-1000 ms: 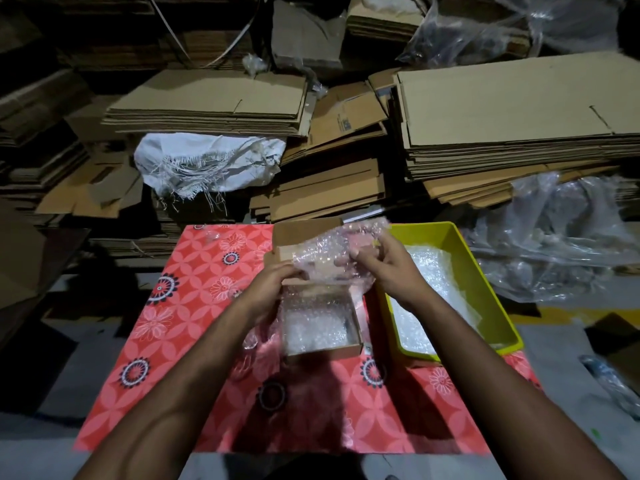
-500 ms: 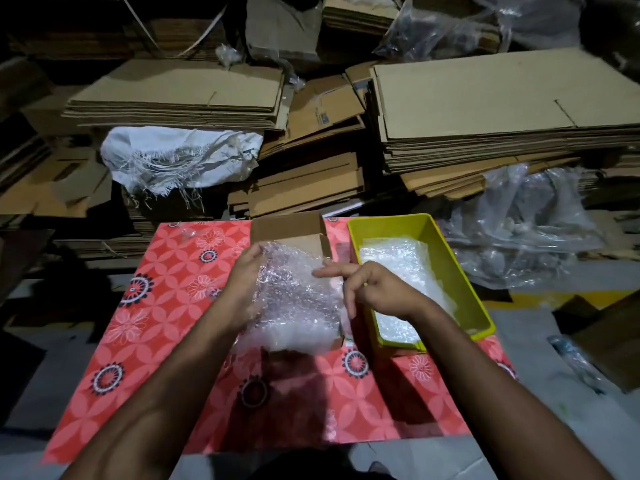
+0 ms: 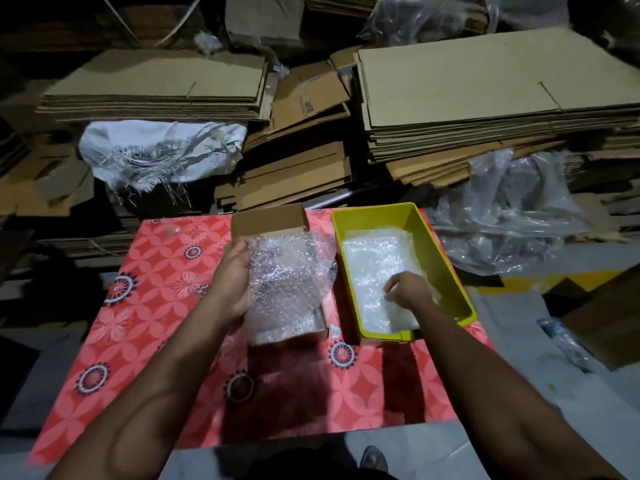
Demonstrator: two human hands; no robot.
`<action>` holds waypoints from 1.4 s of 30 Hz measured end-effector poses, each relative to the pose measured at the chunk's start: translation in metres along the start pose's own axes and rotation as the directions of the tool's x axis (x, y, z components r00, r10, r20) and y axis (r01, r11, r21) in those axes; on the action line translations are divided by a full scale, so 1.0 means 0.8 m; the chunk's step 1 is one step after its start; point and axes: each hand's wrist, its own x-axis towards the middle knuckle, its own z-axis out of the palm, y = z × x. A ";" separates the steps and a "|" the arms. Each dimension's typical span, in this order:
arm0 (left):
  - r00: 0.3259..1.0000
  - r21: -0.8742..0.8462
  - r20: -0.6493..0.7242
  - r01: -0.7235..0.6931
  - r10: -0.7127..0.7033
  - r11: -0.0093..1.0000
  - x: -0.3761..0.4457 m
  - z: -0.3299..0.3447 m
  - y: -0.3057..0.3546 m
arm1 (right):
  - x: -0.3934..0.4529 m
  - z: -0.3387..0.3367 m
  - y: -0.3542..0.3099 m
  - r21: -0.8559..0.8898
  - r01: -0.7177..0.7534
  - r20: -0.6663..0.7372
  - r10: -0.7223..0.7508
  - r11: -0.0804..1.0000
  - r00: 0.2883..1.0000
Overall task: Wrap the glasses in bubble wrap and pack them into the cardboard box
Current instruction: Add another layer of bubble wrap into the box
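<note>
Both hands were busy. My left hand (image 3: 232, 282) curled round the left side of a bubble-wrapped bundle (image 3: 287, 278), holding it over the open cardboard box (image 3: 268, 218). I took the bundle for a wrapped glass, though the glass itself was hidden under the wrap. My right hand (image 3: 407, 289) was down in the yellow bin (image 3: 446, 251), fingers bent onto the bubble wrap sheets (image 3: 374, 258) lying there; whether it had truly pinched a sheet I could not tell.

What the next move turned on, as I judged it: the bundle hung directly above the box, its long side running away from me along the box, so it only needed to go straight down. My left hand was the nearer and already had it. The box's far flap (image 3: 270, 216) stood up behind the bundle, and loose wrap spilled toward the bin just beside it on the right; that edge could catch on the box rim.

Box and bin sat side by side on the red patterned cloth (image 3: 145, 306) covering the desk. Beyond the desk lay stacks of flattened cardboard (image 3: 485, 84), a frayed white sack (image 3: 156, 150) and crumpled clear plastic (image 3: 512, 209).
</note>
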 end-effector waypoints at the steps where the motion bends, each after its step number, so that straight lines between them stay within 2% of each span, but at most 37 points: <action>1: 1.000 0.004 -0.003 0.001 -0.001 1.000 0.000 -0.002 0.001 | -0.002 -0.005 -0.004 0.089 0.007 -0.089 0.001 0.996 0.996; 4: 1.000 0.017 0.000 -0.004 0.004 1.000 0.003 -0.008 0.002 | -0.013 -0.019 -0.007 0.430 0.058 -0.227 0.046 0.901 0.973; 7: 1.000 0.004 -0.013 -0.013 0.013 1.000 0.003 -0.013 0.003 | -0.021 -0.026 -0.006 0.621 0.011 -0.197 0.143 0.784 0.970; 8: 1.000 0.003 -0.016 -0.015 0.016 1.000 0.004 -0.014 0.003 | -0.020 -0.028 -0.005 0.663 0.036 -0.206 0.136 0.747 0.969; 11: 1.000 0.007 -0.007 -0.006 0.007 1.000 0.006 -0.015 0.005 | -0.032 -0.045 -0.015 0.752 0.236 -0.234 -0.086 0.615 0.969; 13: 1.000 0.003 -0.001 -0.002 0.002 1.000 0.009 -0.016 0.005 | -0.043 -0.061 -0.023 0.813 0.308 -0.233 -0.208 0.495 0.950; 15: 1.000 -0.007 0.012 -0.001 0.002 1.000 0.011 -0.018 0.007 | -0.048 -0.078 -0.026 0.924 0.240 -0.164 -0.259 0.298 0.952; 17: 1.000 -0.012 0.023 -0.002 0.002 1.000 0.013 -0.019 0.007 | -0.050 -0.089 -0.024 0.993 0.092 -0.066 -0.284 0.080 0.956; 19: 0.999 -0.011 0.032 -0.002 0.003 1.000 0.013 -0.021 0.007 | -0.056 -0.096 -0.022 0.998 -0.027 0.012 -0.282 -0.048 0.959; 20: 0.999 -0.007 0.035 -0.006 0.006 1.000 0.014 -0.023 0.007 | -0.058 -0.097 -0.021 0.996 -0.041 0.019 -0.274 -0.078 0.962; 27: 0.999 -0.002 0.040 -0.004 0.004 1.000 0.012 -0.014 0.009 | -0.081 -0.101 -0.030 0.998 -0.011 -0.008 -0.276 -0.068 0.961; 31: 0.999 -0.024 0.047 0.029 -0.027 0.999 0.025 0.017 0.006 | -0.088 -0.119 -0.034 0.995 0.051 -0.070 -0.238 -0.082 0.969; 34: 0.996 -0.031 0.059 0.068 -0.066 0.997 0.046 0.055 -0.005 | -0.094 -0.140 -0.039 0.986 0.168 -0.167 -0.149 -0.006 0.975; 37: 0.993 0.010 0.042 0.108 -0.108 0.994 0.060 0.103 -0.017 | -0.103 -0.162 -0.045 0.946 0.325 -0.322 -0.114 0.012 0.940; 40: 0.987 0.142 -0.009 0.160 -0.161 0.977 0.067 0.139 -0.037 | -0.109 -0.184 -0.046 0.894 0.446 -0.437 -0.134 0.041 0.889; 42: 0.970 0.213 -0.064 0.243 -0.234 0.946 0.081 0.149 -0.053 | -0.113 -0.196 -0.043 0.858 0.507 -0.493 -0.140 0.081 0.858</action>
